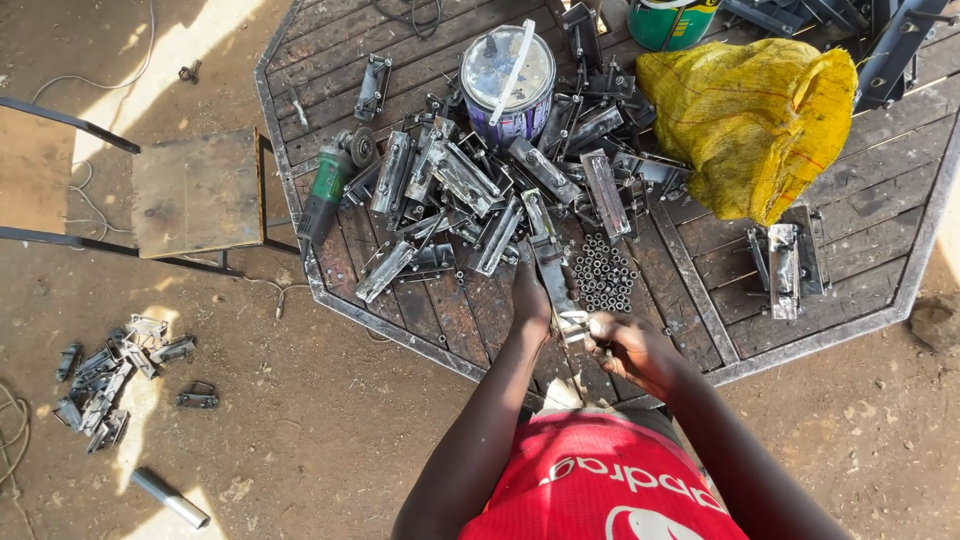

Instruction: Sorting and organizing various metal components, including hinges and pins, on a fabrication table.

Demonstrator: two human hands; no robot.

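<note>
A: Where is the long grey metal latch piece [553, 283] and which way does it run?

B: Just below the frame's centre, at the near edge of the octagonal table of dark wooden slats in a metal rim [880, 200]. Its long axis runs nearly up and down the picture, the far end leaning slightly to the upper left, the near end toward the person.

A: And the hands?

B: The left hand [530, 298] is wrapped around the piece's left side, fingers closed on it. The right hand [625, 347] grips the lower end, fingers curled together; whether something small sits in them I cannot tell.

A: What lies around?

B: Above the hands, a heap of similar grey metal latches [470, 190]; to the right, a cluster of small dark metal nuts [603, 273]. Toward the top, a paint tin with a clear lid [507, 82], a yellow mesh sack [750, 120], and at upper left of the heap a green angle grinder [330, 185].

A: The ground?

B: Bare brown earth, sunlit in patches. A metal-framed stool [195, 190] stands at left, more loose latches [100, 385] at lower left.

A: Anything cut off?

B: The table's top edge and a green can [670, 20] there; the piece's lower end is hidden by the fingers.
</note>
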